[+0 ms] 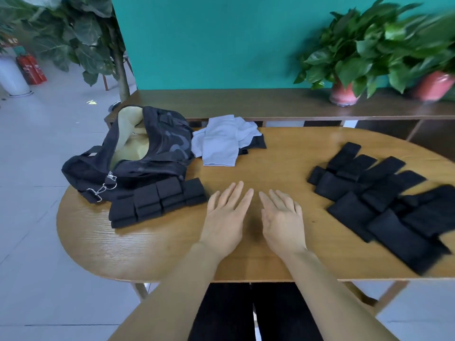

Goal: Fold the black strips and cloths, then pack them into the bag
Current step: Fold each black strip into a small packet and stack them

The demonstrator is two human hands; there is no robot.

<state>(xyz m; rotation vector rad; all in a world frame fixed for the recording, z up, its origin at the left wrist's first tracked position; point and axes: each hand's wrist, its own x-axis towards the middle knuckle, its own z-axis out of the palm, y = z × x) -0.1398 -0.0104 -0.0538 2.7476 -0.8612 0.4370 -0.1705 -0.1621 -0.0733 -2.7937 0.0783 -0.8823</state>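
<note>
At frame centre, left hand [225, 217] and right hand [283, 219] lie flat, empty. Folded strips [157, 201] sit beside the open bag [138, 153]; unfolded strips [384, 203] right, cloths [225, 139] unpacked.

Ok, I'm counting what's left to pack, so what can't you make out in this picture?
- Unfolded black strips, head view: they overlap, and the right frame edge cuts and blurs them; no count.
- Bag: its own rim hides the inside.
- Dark cloth: mostly under the light cloths.
- Folded strips: stacked layers merge.
</note>
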